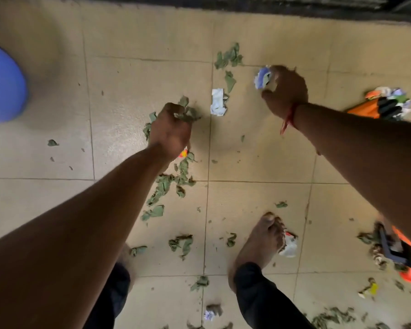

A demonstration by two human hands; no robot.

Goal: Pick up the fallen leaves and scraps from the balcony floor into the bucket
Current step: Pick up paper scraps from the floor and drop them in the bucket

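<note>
Beige floor tiles (259, 162), dusty, strewn with green leaf pieces and paper bits.

Blue bucket (3, 84): at the far left edge, blurred and only partly in frame, well apart from both hands.

Grip, left hand (170, 129): fingers curled tight round a bunch of leaves (190, 113). Leaf ends stick out above the fist and on its left side. An orange-yellow scrap (183, 153) shows just beside the wrist, on the floor.

Grip, right hand (286, 91): fingers curled round a crumpled blue-and-white paper scrap (262, 78), which sticks out at the hand's left side. Red thread (288, 118) round the wrist, loose end hanging.

On the floor between the two hands: a white paper scrap (218, 102), with a single leaf (229, 80) near its upper right. A leaf cluster (228, 57) lies farther off, by a tile joint.

Below the left forearm: a larger leaf pile (173, 184) across a tile joint, with smaller pieces scattered toward the bottom of the view.

Bare right foot (259, 243) flat on a tile, a white wrapper (290, 245) touching its toes on the right side. Dark trouser cuffs at both ankles.

Right edge: a mixed orange, black and white rubbish heap (384, 103). Lower right: more orange and dark debris, too blurred to identify.
</note>
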